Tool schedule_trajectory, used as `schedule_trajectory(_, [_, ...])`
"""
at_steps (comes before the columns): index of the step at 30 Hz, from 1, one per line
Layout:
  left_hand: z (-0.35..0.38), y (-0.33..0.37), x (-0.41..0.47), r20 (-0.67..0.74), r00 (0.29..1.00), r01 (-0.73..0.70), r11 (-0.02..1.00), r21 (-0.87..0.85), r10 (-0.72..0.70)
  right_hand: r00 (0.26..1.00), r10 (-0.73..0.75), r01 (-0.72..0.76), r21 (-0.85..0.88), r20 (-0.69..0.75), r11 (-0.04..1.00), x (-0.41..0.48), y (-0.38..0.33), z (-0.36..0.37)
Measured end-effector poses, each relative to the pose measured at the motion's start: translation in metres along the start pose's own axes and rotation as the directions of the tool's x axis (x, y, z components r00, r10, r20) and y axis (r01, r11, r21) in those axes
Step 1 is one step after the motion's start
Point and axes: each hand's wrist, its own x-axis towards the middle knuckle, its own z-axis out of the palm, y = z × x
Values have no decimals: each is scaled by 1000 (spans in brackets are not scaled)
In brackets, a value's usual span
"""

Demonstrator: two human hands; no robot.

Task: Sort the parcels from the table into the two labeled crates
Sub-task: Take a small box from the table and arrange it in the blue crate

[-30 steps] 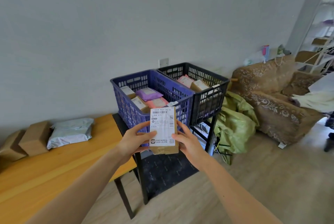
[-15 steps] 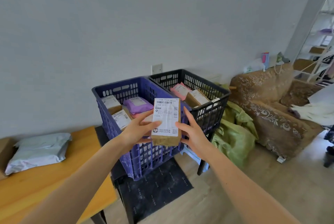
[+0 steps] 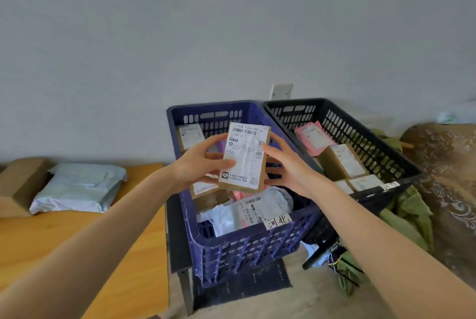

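The small brown cardboard box with a white shipping label (image 3: 244,156) has gone from low in front of the crates to over the open top of the blue slatted plastic crate (image 3: 231,249). The head has come in closer too, so the crates now fill the middle of the view. The left hand (image 3: 203,161) grips the box, thumb on the label and fingers behind it. The right hand (image 3: 288,169) has its fingers spread and fairly straight against the box's right edge, steadying more than clasping. The box hangs in the air, touching nothing below. This looks like the moment just before release into the blue crate, which suggests the label has been matched to that crate's handwritten white tag (image 3: 278,221).

On the wooden bench (image 3: 77,246) a grey plastic mailer bag (image 3: 79,187) and a plain brown carton (image 3: 20,185) are still unsorted. The carton is cut off by the left edge, so more parcels may lie out of view.

The small print on the box label is too fine to read. The tag on the black slatted plastic crate (image 3: 360,123) is blurred. The hands and box hide the parcels under them in the blue crate.
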Motion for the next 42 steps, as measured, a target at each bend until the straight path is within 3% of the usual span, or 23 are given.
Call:
schedule_trajectory(8, [-12, -29, 19, -84, 994, 80, 983, 168, -67, 972, 176, -174, -22, 158, 984, 52, 37, -2])
schedule_trajectory(11, [-8, -40, 23, -112, 993, 60, 934, 353, -22, 954, 217, -206, -73, 205, 976, 65, 54, -4])
schedule_trajectory(15, [-2, -52, 21, -156, 984, 55, 677, 734, 89, 920, 268, -232, -153, 286, 961, 84, 68, -5])
schedule_trajectory(19, [9, -53, 12, 0, 981, -81, 407, 910, 194, 858, 313, -211, -277, 407, 938, 101, 75, -1])
schedule_trajectory(22, [17, -51, 5, 135, 973, -175, 223, 959, 186, 820, 335, -178, -349, 464, 920, 110, 82, 2])
schedule_trajectory(25, [24, -52, 5, 158, 984, -169, 137, 976, 86, 771, 359, -173, -369, 526, 913, 120, 85, 4])
schedule_trajectory(29, [27, -54, 3, 109, 994, -107, 112, 988, -9, 711, 380, -150, -400, 592, 904, 124, 89, 12])
schedule_trajectory(38, [38, -67, -9, 130, 988, -131, -14, 991, -86, 656, 395, -91, -452, 643, 887, 132, 98, 18])
schedule_trajectory(42, [42, -69, -9, 151, 980, -157, -31, 987, -131, 657, 381, 11, -513, 651, 858, 127, 99, 18])
